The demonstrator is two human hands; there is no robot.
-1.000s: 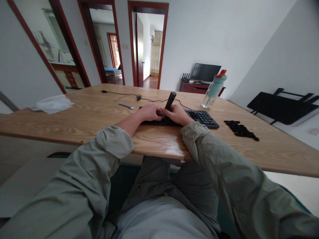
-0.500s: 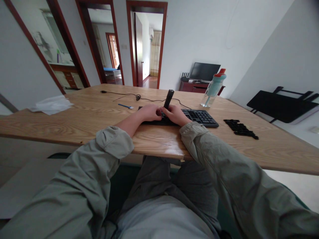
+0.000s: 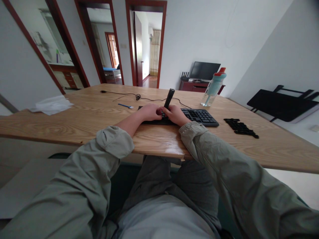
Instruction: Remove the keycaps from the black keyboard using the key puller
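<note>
Frame center: black oblong keyboard [image 3: 203, 117] on light wood-grain table [image 3: 99, 126]. Right hand [image 3: 176, 115] clamped on dark slender upright bar [image 3: 169, 98], slightly tilted. Left hand [image 3: 150, 113] over keyboard's left part, fingers curled; grip hidden, cannot tell. 1 blue-handled brush [image 3: 125, 106] left of hands. Black small-piece pile [image 3: 240, 128], right of frame.

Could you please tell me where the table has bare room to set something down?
Bare wood shows between the white sheet and the blue brush, and between the black pieces and the front edge of the table. The keyboard is crowded: the left hand and right hand are on it, a black tool rises between them, and the cable runs behind it.
</note>
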